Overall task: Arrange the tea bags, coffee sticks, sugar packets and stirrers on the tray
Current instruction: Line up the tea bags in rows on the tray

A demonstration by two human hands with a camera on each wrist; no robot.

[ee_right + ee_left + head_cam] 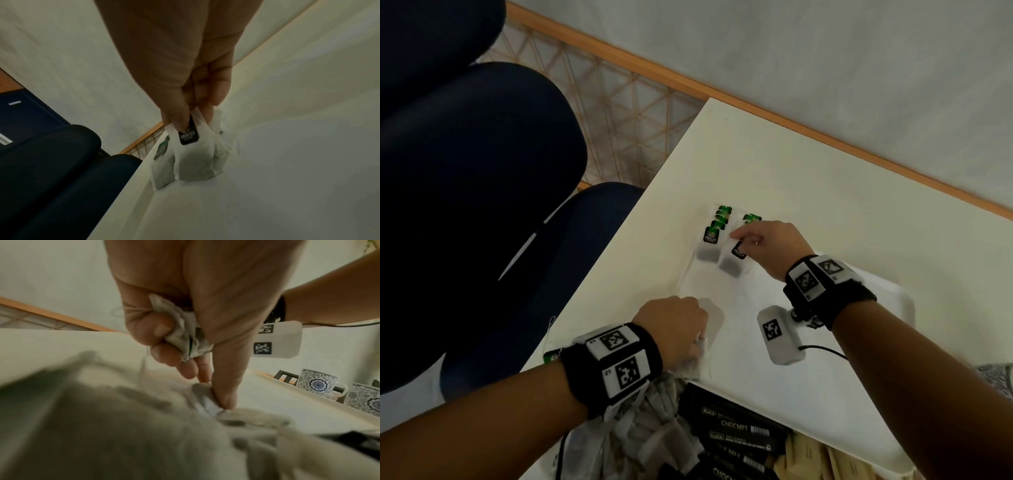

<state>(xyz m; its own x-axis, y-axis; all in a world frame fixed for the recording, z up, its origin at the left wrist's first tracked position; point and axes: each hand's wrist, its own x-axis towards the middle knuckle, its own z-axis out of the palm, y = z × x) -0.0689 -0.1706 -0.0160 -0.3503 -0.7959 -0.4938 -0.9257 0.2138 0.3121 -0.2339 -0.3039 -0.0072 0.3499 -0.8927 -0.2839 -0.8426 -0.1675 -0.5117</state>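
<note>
White plastic forms the shallow rectangular tray (pixel 893 301) that lies on the cream table (pixel 774 164) in the head view; two short rows of filter-paper tea bags with green-and-black tags (pixel 714 236) lie at its far left corner. The right hand (pixel 770 245) pinches the top of the nearest bag in the second row, a tea bag with a black tag (pixel 734 257), which rests on the tray just beside the first row. The left hand (pixel 674 329) is clenched on a bunch of loose tea bags (pixel 698 363) at the tray's near left edge. Black coffee sticks (pixel 736 428) and tan paper packets (pixel 808 455) lie heaped at the bottom edge. From the left wrist, the curled fingers (pixel 162 340) clutch crumpled white tea bags (pixel 185 331), while the thumb and forefinger nip one more; two blue-patterned mugs (pixel 316 382) stand far right. From the right wrist, thumb and fingertips (pixel 179 120) grip the black-tagged bag (pixel 195 165), its base touching the tray floor (pixel 287 194) against a neighbouring bag.
</note>
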